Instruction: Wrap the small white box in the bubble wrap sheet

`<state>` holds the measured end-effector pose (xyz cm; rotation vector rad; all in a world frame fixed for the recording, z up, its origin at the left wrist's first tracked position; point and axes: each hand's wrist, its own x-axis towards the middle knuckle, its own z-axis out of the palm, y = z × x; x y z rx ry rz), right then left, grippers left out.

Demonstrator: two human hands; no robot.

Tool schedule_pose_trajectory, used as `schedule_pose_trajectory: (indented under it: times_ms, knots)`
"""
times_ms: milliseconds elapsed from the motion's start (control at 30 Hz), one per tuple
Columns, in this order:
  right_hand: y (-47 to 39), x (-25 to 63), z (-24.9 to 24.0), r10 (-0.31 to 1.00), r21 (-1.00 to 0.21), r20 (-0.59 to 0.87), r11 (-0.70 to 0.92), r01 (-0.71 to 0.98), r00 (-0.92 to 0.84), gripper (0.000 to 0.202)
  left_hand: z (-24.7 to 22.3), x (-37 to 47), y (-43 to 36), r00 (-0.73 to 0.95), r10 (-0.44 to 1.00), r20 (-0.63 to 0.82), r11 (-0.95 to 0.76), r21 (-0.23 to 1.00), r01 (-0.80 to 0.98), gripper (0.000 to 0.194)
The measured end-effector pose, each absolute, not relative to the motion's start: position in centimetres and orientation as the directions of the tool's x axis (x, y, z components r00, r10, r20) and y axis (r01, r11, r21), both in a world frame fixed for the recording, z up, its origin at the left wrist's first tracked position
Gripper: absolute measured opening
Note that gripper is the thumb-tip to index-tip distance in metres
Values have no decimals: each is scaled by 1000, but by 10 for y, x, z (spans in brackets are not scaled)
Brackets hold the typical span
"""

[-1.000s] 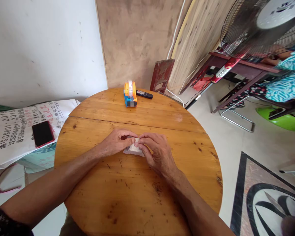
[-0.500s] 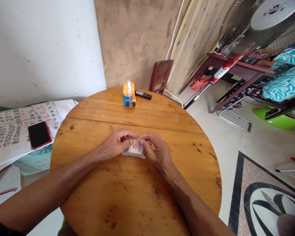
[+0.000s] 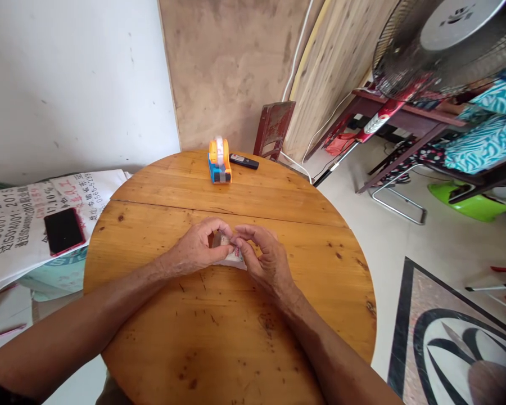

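A small whitish packet with red print [image 3: 231, 261], in what looks like clear plastic wrap, lies on the round wooden table [image 3: 152, 332] between my hands. My left hand [image 3: 204, 244] curls around its left and far side, thumb over the top face and fingers bent behind. From the right, my right hand [image 3: 267, 256] pinches thumb and forefinger together at the packet's upper edge. Both sets of fingertips nearly meet there and cover much of the print. Whatever thin piece of wrap sits in the pinch is too small to make out.
Toward the table's far edge stand an orange and blue tape dispenser [image 3: 219, 163] and a black remote-like device [image 3: 244, 162]. To the left, a phone [image 3: 64, 231] rests on printed white sacks [image 3: 8, 197]. A wooden chair [image 3: 274, 128] and a floor fan [image 3: 442, 45] stand beyond.
The fingertips of both hands have drawn closer together over the packet, hiding more of its print. My left thumb has shifted right across it. The view has moved slightly.
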<state>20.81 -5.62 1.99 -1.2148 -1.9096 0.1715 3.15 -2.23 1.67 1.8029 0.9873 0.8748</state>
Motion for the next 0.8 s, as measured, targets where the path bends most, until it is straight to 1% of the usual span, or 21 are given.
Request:
schedule_pose_trajectory:
  times_ms: [67,233,367,467,567,667,800]
  knots:
    - [-57,208,20,791,-506,586,528,682,-178,14,16,31,-22,440,881,174,-315,910,270,14]
    - [-58,207,23,785,-530,599,537,657,-159,17,17,31,-22,444,885,140,-274,928,253,15]
    - [-59,211,28,789,-560,600,531,635,-131,19,16,31,-20,439,873,214,-344,907,243,12]
    - [-59,217,33,807,-605,585,506,615,-88,18,12,32,-19,437,869,231,-347,915,207,15]
    - [-59,223,36,850,-655,521,453,605,-71,18,10,32,-18,428,875,227,-330,926,182,14]
    - [-57,224,35,900,-683,423,392,617,-103,19,10,32,-18,428,875,226,-322,932,165,12]
    - [-55,222,31,922,-705,361,370,605,-143,24,12,32,-18,428,863,269,-356,925,135,9]
